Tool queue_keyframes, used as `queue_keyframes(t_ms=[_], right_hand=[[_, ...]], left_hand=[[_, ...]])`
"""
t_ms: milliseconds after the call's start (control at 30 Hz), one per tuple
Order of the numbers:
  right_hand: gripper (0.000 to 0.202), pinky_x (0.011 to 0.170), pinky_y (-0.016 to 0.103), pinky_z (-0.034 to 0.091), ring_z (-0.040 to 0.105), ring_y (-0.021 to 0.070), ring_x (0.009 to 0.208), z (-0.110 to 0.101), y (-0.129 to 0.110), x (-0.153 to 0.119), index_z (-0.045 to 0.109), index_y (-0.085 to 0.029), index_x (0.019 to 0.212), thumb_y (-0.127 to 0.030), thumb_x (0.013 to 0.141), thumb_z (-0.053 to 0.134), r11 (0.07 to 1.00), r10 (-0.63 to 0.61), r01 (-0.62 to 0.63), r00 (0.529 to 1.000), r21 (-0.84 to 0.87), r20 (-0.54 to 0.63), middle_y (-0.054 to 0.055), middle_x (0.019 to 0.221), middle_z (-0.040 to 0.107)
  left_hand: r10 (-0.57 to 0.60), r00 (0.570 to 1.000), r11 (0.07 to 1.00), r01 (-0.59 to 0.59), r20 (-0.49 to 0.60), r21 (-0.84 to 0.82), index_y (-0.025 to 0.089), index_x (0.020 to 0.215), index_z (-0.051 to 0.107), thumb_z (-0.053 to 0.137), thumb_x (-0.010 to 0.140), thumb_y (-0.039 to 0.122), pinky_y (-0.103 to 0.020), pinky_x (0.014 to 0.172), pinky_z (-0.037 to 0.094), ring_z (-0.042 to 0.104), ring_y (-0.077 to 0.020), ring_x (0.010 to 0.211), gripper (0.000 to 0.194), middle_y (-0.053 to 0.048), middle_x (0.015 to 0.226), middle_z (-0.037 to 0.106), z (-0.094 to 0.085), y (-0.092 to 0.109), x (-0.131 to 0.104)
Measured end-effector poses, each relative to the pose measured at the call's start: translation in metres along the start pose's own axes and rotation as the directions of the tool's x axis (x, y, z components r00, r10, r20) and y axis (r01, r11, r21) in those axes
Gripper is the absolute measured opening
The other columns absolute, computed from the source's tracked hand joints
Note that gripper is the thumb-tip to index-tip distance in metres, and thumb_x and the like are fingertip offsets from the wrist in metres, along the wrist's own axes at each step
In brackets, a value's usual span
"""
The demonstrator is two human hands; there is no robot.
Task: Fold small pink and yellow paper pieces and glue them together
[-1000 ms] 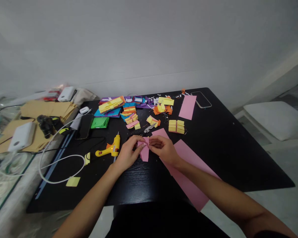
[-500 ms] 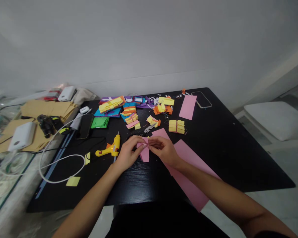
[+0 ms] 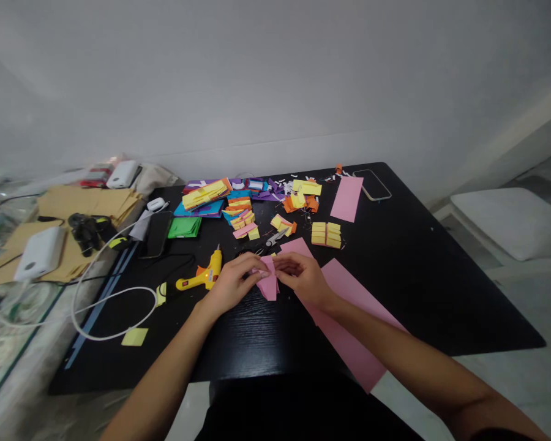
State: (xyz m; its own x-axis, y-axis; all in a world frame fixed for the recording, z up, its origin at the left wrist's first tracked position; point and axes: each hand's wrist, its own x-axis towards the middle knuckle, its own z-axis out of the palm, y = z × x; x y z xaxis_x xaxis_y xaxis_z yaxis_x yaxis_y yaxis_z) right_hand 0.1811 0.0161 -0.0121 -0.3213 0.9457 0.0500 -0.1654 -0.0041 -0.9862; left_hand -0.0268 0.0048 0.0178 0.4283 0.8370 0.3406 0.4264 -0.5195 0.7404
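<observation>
Between my two hands is a small folded piece of pink paper [image 3: 269, 286], held just above the black table. My left hand [image 3: 236, 278] pinches its left side with thumb and fingers. My right hand [image 3: 305, 278] has its fingers closed on the paper's right edge. Under my right forearm lie large pink paper sheets [image 3: 349, 324]. Scissors [image 3: 275, 237] rest just beyond my hands, partly hidden by them. A yellow glue gun [image 3: 204, 272] lies to the left of my left hand.
Yellow folded strips [image 3: 326, 234], a green paper bundle [image 3: 184, 227] and several coloured scraps [image 3: 303, 199] cover the table's back. A pink sheet [image 3: 348, 199] lies beside a phone-shaped frame [image 3: 371, 185]. A white cable [image 3: 78, 306] loops on the left, near a dark phone [image 3: 157, 234].
The pink paper's folds have shifted a little between my fingers, and its lower end now spreads slightly. My left hand has moved slightly left. Other things stay put.
</observation>
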Motion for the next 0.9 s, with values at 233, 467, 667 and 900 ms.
queue_keyframes(t_ms=[233, 467, 667, 900], right_hand=[[0.030, 0.098, 0.042, 0.061, 0.078, 0.0223, 0.095, 0.001, 0.000, -0.001, 0.078, -0.021, 0.103, -0.036, 0.077, 0.084, 1.000, 0.013, -0.013, 1.000, 0.018, 0.022, 0.007, 0.101, 0.081], [0.026, 0.101, 0.043, 0.060, 0.077, 0.0236, 0.100, 0.001, 0.001, -0.002, 0.080, -0.024, 0.103, -0.034, 0.080, 0.081, 1.000, 0.003, -0.004, 0.999, 0.012, 0.033, 0.005, 0.104, 0.081], [0.017, 0.093, 0.041, 0.062, 0.077, 0.0237, 0.093, 0.002, -0.002, -0.002, 0.080, -0.024, 0.096, -0.032, 0.083, 0.075, 1.000, -0.011, 0.012, 0.999, -0.028, 0.040, 0.004, 0.098, 0.081], [0.021, 0.091, 0.038, 0.062, 0.077, 0.0223, 0.094, 0.001, -0.002, -0.001, 0.077, -0.021, 0.099, -0.030, 0.080, 0.077, 1.000, 0.003, -0.003, 1.000, -0.012, 0.005, 0.006, 0.097, 0.080]], left_hand=[[-0.050, 0.989, 0.997, 0.058, -0.141, 0.047, 0.020, 0.097, 0.070, 0.063, 0.099, 0.035, -0.032, 0.079, 0.054, 0.067, -0.0185, 0.086, 0.017, -0.006, 0.092, 0.072, 0.013, -0.006, -0.004], [-0.055, 0.981, 0.997, 0.066, -0.187, 0.051, 0.020, 0.096, 0.070, 0.066, 0.097, 0.035, -0.030, 0.077, 0.054, 0.067, -0.0178, 0.084, 0.015, -0.004, 0.091, 0.071, 0.017, -0.005, -0.004], [0.011, 0.985, 1.000, -0.006, -0.174, 0.026, 0.021, 0.098, 0.072, 0.067, 0.097, 0.030, -0.033, 0.083, 0.055, 0.068, -0.0194, 0.093, 0.011, -0.006, 0.097, 0.071, 0.016, -0.002, -0.001], [-0.026, 0.992, 0.999, 0.029, -0.125, 0.021, 0.022, 0.109, 0.068, 0.070, 0.095, 0.026, -0.031, 0.084, 0.055, 0.068, -0.0194, 0.097, 0.016, -0.006, 0.105, 0.072, 0.013, -0.004, -0.006]])
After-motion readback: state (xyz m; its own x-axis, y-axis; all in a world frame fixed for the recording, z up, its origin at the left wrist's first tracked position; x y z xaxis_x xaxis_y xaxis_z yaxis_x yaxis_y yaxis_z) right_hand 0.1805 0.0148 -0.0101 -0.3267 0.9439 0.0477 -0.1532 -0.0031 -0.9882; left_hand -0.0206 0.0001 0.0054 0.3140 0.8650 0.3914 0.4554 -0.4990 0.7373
